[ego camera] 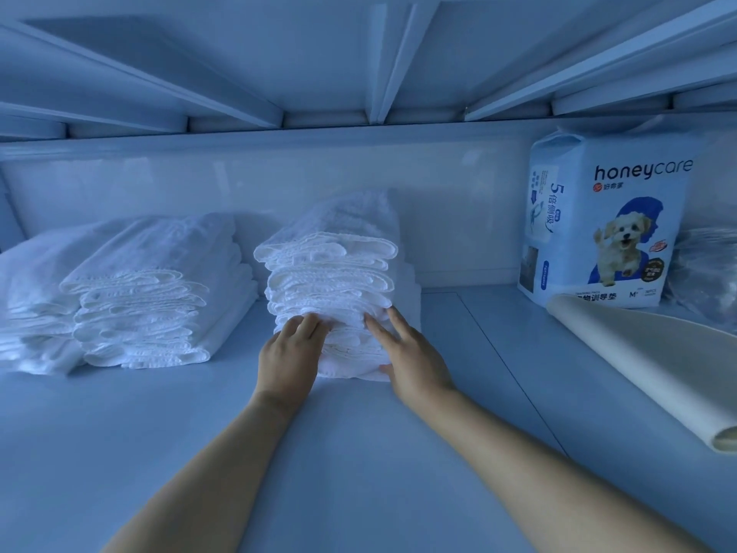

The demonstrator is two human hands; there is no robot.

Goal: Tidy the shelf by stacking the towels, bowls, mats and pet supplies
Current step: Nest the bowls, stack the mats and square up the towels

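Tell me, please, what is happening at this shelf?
A person is tidying folded towels on a shelf. The left hand and right hand rest against the front of the middle towel stack, which stands taller than the neighbouring towel stack on its left. At the right, a pet pad pack stands upright with a rolled mat lying in front of it.

**Three towel stacks, a pad pack and a rolled mat**

You've got three piles of folded white towels on the shelf. The middle stack is the tallest, folds facing you and a bit uneven, with your left hand and right hand touching its lower front. The lower stack sits just left of it, and the far-left stack touches that one. Well off to the right, the honeycare pet pad pack stands upright at the back, with a pale rolled mat lying in front of it.
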